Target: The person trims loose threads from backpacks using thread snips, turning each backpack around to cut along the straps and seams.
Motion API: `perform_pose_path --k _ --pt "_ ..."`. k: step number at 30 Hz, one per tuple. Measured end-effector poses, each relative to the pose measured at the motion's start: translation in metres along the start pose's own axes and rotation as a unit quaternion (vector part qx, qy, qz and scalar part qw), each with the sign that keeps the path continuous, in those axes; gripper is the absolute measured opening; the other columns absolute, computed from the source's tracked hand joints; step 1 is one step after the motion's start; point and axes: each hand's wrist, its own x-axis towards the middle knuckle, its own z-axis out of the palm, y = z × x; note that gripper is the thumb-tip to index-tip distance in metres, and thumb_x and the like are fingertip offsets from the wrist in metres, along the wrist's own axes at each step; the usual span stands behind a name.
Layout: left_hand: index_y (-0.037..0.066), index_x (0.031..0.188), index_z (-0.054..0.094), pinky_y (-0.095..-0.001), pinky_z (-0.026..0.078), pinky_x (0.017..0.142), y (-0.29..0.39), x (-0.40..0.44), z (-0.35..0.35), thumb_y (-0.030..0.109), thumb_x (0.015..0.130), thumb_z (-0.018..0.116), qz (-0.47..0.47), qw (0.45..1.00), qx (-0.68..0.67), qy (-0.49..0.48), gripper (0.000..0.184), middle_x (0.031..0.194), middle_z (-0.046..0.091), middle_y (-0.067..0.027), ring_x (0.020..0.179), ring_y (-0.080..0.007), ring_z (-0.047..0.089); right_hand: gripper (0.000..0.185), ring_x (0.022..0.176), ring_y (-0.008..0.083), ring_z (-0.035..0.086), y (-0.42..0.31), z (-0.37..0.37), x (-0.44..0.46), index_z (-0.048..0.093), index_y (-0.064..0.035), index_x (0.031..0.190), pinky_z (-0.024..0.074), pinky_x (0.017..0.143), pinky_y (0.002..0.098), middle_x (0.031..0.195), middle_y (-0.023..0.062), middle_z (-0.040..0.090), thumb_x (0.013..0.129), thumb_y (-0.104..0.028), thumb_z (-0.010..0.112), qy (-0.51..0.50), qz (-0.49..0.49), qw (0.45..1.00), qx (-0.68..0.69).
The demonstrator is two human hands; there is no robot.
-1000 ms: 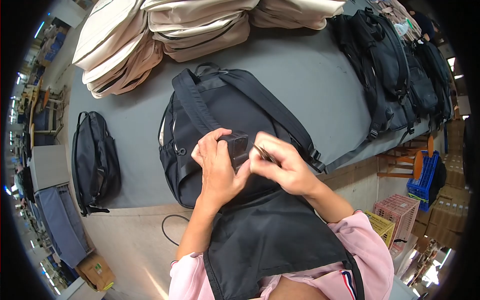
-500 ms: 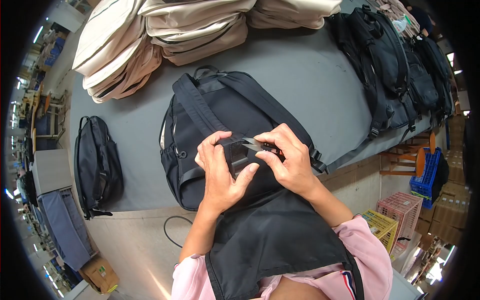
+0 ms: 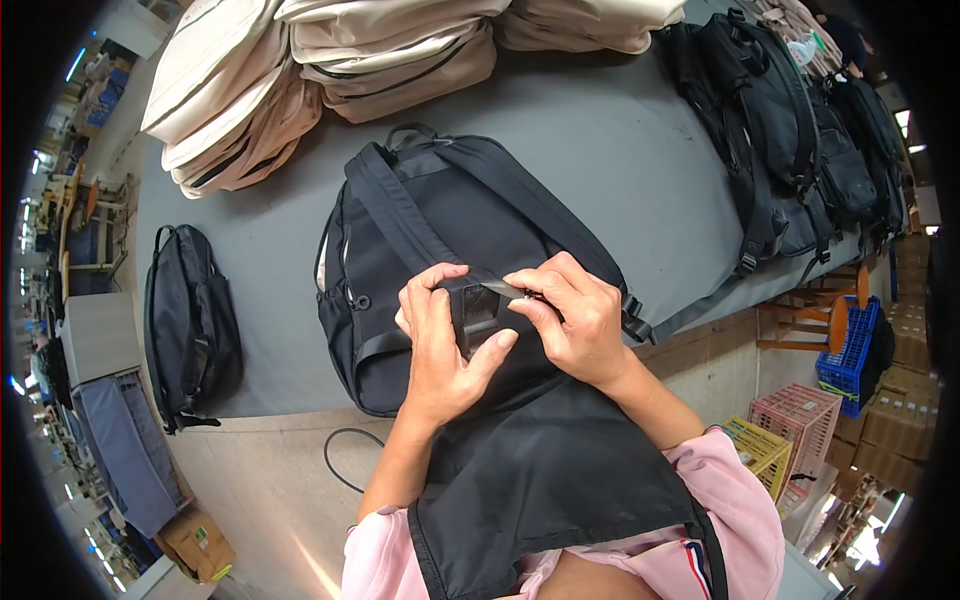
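Note:
A dark backpack (image 3: 487, 225) lies on the grey table in front of me, its shoulder straps facing up. My left hand (image 3: 440, 345) grips the lower end of one shoulder strap (image 3: 478, 303), thumb at its lower side and fingers around its left edge. In my right hand (image 3: 578, 318) is a pair of thread snips (image 3: 499, 288), the metal blades pointing left against the strap's stitched end. The blades look closed together. Most of the snips' handle is hidden behind the fingers.
Beige backpacks (image 3: 395, 65) are stacked along the far edge of the grey table (image 3: 600, 150). Another dark bag (image 3: 195, 325) lies at the left, and several dark backpacks (image 3: 785, 140) crowd the right. Crates, including a blue one (image 3: 848, 355), stand on the floor at right.
The snips' blades, spread apart before, have come together at the strap end. My right hand has barely shifted, and my left hand keeps its hold.

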Motion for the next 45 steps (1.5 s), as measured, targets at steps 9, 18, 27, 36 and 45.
perform_pose_path --k 9,18,27,36,45 --pt "-0.001 0.103 0.054 -0.0419 0.022 0.099 -0.002 -0.002 0.0 0.037 0.077 0.067 -0.003 1.0 -0.022 0.016 0.048 0.128 0.038 -0.0153 0.118 -0.0297 0.034 0.019 0.056 0.019 0.058 -0.004 -0.001 0.001 0.064 -0.0031 0.09 0.0458 0.049 0.0282 0.076 0.0078 0.058 0.072 -0.003 0.07 -0.007 0.037 0.997 0.062" --pt "0.004 0.108 0.059 -0.0442 0.027 0.104 -0.019 -0.013 0.005 0.022 0.084 0.065 -0.044 0.978 -0.146 0.142 0.03 0.143 0.019 -0.0148 0.131 -0.0318 0.024 0.02 0.06 0.0178 0.061 -0.006 -0.006 -0.002 0.064 -0.0032 0.092 0.048 0.052 0.027 0.077 0.007 0.059 0.073 -0.005 0.07 -0.033 0.057 0.992 0.105" --pt "-0.004 0.106 0.053 -0.0285 0.045 0.083 -0.017 -0.022 0.006 0.015 0.088 0.062 -0.121 0.954 -0.263 0.085 0.028 0.116 0.051 -0.0147 0.101 -0.0173 0.053 0.025 0.055 0.0193 0.056 -0.011 0.008 0.006 0.064 -0.0066 0.093 0.0447 0.05 0.0291 0.076 0.0049 0.057 0.07 -0.008 0.071 -0.056 -0.021 0.997 0.038" --pt "-0.001 0.108 0.051 -0.0245 0.05 0.073 0.007 -0.021 -0.001 0.013 0.093 0.055 -0.17 0.905 -0.387 0.046 0.021 0.092 0.062 -0.0075 0.078 -0.0115 0.061 0.027 0.056 0.0196 0.055 -0.008 0.006 -0.002 0.064 -0.0071 0.094 0.0438 0.05 0.0291 0.075 0.0036 0.058 0.068 -0.009 0.072 -0.025 -0.044 0.999 0.003" --pt "-0.001 0.107 0.052 -0.0246 0.049 0.073 0.008 -0.025 0.001 0.016 0.094 0.054 -0.181 0.897 -0.401 0.047 0.022 0.094 0.063 -0.0084 0.079 -0.0121 0.061 0.028 0.057 0.0182 0.055 -0.011 0.013 -0.004 0.064 -0.0063 0.095 0.0431 0.051 0.0286 0.075 0.0027 0.057 0.069 -0.01 0.072 -0.021 -0.092 0.995 -0.029"
